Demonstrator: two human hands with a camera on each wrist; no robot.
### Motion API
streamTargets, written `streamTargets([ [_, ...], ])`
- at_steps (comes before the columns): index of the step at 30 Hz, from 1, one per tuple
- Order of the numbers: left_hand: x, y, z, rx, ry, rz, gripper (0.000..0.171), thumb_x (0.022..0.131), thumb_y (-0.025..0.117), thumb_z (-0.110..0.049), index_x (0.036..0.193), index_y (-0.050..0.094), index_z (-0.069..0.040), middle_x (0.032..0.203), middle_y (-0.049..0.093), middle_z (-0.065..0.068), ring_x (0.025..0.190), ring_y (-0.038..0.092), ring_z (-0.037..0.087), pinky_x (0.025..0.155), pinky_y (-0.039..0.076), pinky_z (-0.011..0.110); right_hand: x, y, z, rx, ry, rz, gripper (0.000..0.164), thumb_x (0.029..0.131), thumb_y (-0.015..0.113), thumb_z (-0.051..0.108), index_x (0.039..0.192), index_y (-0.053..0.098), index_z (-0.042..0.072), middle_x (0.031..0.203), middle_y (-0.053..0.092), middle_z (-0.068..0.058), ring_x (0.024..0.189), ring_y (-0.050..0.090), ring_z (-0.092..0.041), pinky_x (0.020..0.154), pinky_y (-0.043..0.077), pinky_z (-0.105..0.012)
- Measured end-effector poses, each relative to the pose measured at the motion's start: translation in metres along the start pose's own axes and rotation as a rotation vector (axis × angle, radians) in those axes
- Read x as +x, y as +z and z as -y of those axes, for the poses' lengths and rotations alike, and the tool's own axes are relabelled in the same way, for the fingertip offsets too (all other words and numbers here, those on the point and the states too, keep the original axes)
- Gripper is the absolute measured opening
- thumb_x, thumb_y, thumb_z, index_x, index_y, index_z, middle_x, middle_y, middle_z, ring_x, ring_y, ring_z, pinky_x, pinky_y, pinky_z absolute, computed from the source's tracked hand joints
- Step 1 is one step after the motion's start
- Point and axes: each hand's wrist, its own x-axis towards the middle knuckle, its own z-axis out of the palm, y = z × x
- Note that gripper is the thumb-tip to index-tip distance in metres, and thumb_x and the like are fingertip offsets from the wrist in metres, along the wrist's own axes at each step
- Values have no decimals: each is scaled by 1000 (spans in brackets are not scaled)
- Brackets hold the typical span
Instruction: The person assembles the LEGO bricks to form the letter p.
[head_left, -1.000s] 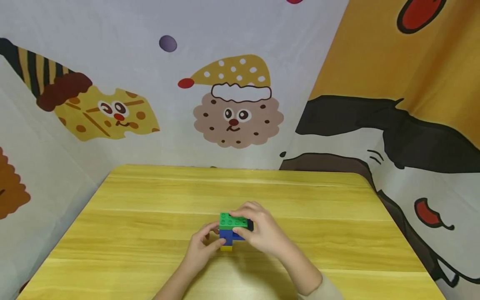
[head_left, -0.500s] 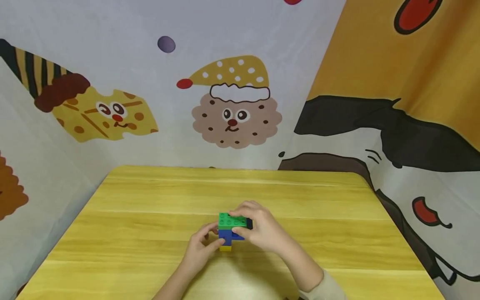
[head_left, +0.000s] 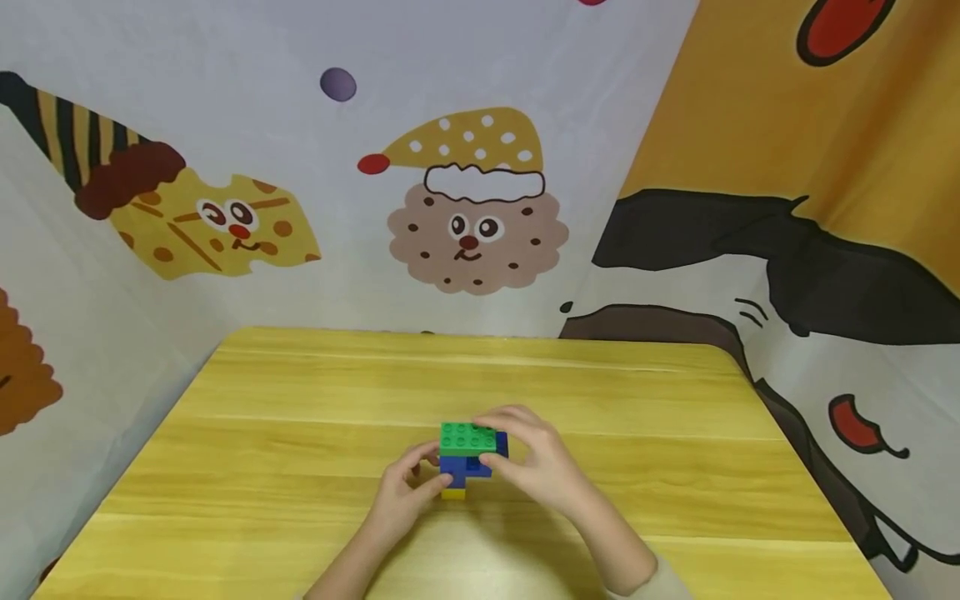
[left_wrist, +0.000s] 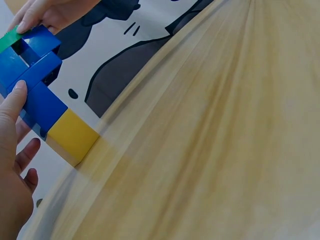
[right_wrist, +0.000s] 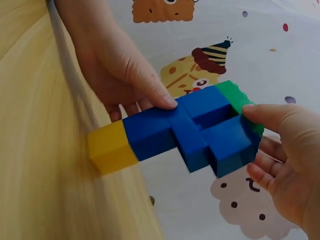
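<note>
A toy brick stack stands upright on the wooden table (head_left: 300, 467). At its base is a yellow brick (right_wrist: 112, 147), with several blue bricks (right_wrist: 152, 127) above it, some jutting out to the right and leaving a gap. A studded green brick (head_left: 457, 438) lies across the top. My left hand (head_left: 400, 498) grips the stack from the left, its thumb on the blue bricks and its other fingers behind. On the right, my right hand (head_left: 551, 468) holds the green brick near its right end between thumb and fingers. The right wrist view partly hides the far fingers.
Behind the table hangs a white cloth (head_left: 262, 50) printed with cartoon figures, and an orange part (head_left: 735, 117) at the right. The table's rounded far edge (head_left: 480, 337) runs below it. A pale sleeve (head_left: 654, 583) covers my right forearm.
My right hand has slid slightly to the right along the green brick, so more of its studs show. The left hand and the stack stay in place.
</note>
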Motion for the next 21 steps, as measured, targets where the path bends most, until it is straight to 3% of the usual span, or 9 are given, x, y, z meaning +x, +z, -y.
streamTargets([
  [4,0,1,-3,-5,-23,-18,40,78,76,-2,116,66,-9,93,62,-3,84,48,28,74,37,32,-5,0,-6,10,-32,-32,45,80,77,7,122,64,12,120,60,4,112,55,-18,93,45,-47],
  [11,0,3,-21,-4,-68,-33,40,76,73,9,113,66,-1,90,63,2,83,47,37,73,37,34,-13,-1,-8,13,-98,-96,46,74,77,-5,117,64,0,115,63,-9,107,58,-26,90,47,-48],
  [16,1,2,-9,-16,-88,-23,42,76,74,6,115,66,-6,92,63,-1,87,49,31,75,36,32,-13,-6,4,37,-124,-111,46,72,76,-10,115,62,-5,112,63,-14,105,59,-26,89,48,-43],
  [21,1,0,0,-45,-66,1,41,78,75,0,116,65,-11,94,64,-3,91,53,30,78,36,33,-14,-7,5,51,-172,-120,50,71,76,-13,118,61,-4,111,63,-16,103,60,-26,89,48,-38],
])
